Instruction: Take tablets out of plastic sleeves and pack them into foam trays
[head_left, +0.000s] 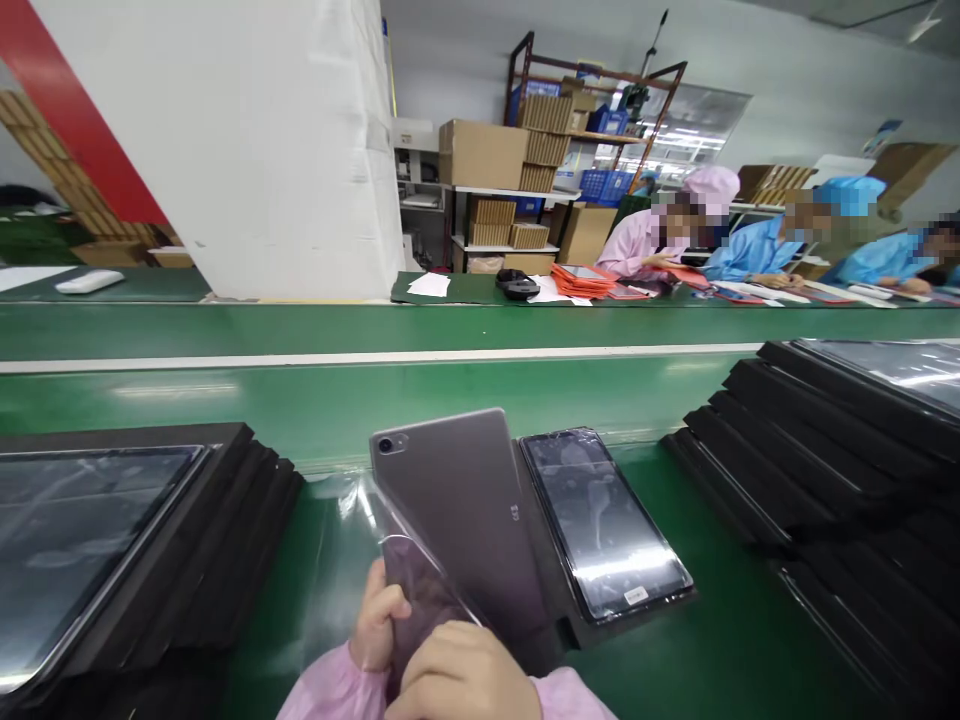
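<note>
A grey tablet (457,490) is tilted up in front of me, its back with a corner camera facing me. Clear plastic film (424,580) lies over its lower left part, with a loose edge running diagonally down to my right hand. My left hand (379,620) grips the tablet's left edge, thumb over the film. My right hand (469,675) is closed at the film's lower edge; its fingertips are hidden behind the knuckles. Just right of the tablet, a second tablet (600,515) lies screen up on a black sheet, with a small white label at its lower end.
Stacks of tablets between black foam sheets stand at left (240,520) and right (810,460). Beyond runs a green bench (315,330) with a white strip. Across it, co-workers in pink (630,240) and blue (757,250) handle items near orange-edged pieces (581,280). A white pillar (300,150) rises behind.
</note>
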